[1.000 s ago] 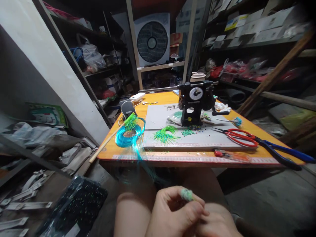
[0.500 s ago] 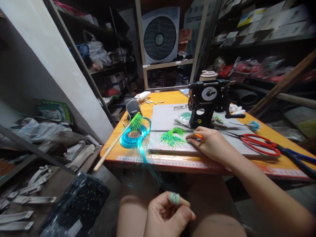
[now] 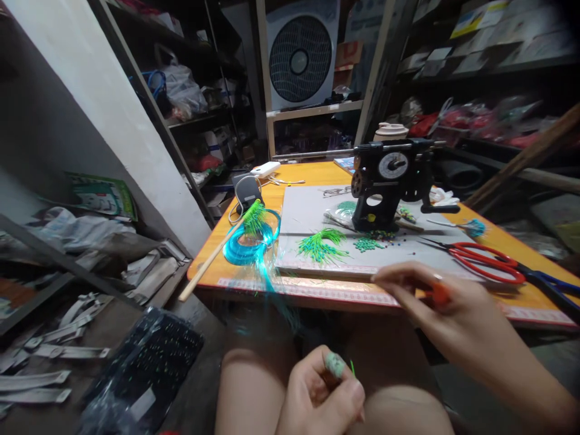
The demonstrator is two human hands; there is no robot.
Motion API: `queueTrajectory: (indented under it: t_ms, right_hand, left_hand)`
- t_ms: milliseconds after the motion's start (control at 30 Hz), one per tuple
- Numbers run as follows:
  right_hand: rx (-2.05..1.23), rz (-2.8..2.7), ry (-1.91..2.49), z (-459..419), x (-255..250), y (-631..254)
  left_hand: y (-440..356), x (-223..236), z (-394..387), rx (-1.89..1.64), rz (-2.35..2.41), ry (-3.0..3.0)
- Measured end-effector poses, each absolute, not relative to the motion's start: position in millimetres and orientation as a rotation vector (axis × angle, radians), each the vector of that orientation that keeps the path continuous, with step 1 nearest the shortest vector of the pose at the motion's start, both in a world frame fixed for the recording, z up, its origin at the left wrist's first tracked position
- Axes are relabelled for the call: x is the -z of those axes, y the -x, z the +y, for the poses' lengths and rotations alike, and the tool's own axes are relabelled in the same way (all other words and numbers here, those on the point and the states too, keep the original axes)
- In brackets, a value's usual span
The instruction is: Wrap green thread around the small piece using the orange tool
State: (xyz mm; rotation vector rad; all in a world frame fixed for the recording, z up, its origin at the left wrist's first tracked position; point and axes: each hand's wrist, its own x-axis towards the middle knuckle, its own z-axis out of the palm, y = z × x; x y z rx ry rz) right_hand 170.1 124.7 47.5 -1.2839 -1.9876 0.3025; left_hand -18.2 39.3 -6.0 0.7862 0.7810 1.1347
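Note:
Over my lap, my left hand [image 3: 324, 393] is closed in a pinch, with a short green strand [image 3: 352, 367] sticking up at its fingertips. A pale green wrap [image 3: 334, 365] covers one of its fingers. My right hand [image 3: 446, 311] hovers at the table's front edge, thumb and fingertip pressed together; whatever they hold is too small to make out. Something orange [image 3: 440, 293] shows at its curled fingers. Beyond it, small turquoise beads [image 3: 368, 244] lie heaped on the grey board [image 3: 296, 211]. Left of them is a spread of bright green strands [image 3: 319, 246] with blue-green ends.
A black hand-cranked winding machine [image 3: 385, 187] stands on the board. Red-handled scissors [image 3: 487, 261] and blue-handled pliers [image 3: 555, 290] lie to the right. At left are a coil of blue filament [image 3: 244, 248] and a wooden stick [image 3: 208, 263] with a green fringe.
My right hand has drawn back from the board toward me, uncovering the bead heap. My left hand has shifted slightly right, and a green strand now shows there. The view has shifted slightly.

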Motion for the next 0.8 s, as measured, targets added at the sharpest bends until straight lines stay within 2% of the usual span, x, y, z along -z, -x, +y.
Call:
queueTrajectory:
  t_ms: [67,100,167,233,533,800]
  right_hand:
    - [-0.592,-1.939,1.246,97.6,-43.6,-163.2]
    - [-0.839,-1.831,1.224,85.5,-39.4,-159.8]
    - [-1.365,-1.482,1.147,66.2,-28.5,-153.5]
    - [-1.666,-1.182,1.066,53.7,-18.9,-148.2]
    - [-1.929,-0.822,0.885,37.2,-12.7,-139.6]
    - [-1.891,-0.818,0.931,33.5,-18.3,-140.3]
  left_hand:
    - [17.6,7.2,37.1,-1.091,0.691,-0.799]
    - [16.9,7.6,35.7,-1.07,0.64,-0.789]
    - [14.8,8.3,32.0,-1.024,0.554,-0.749]
    - [11.4,8.8,27.7,-0.983,0.51,-0.698]
    - [-10.4,7.9,18.7,-0.913,0.752,-0.545]
    - [-5.4,0.4,15.6,-0.957,0.527,-0.546]
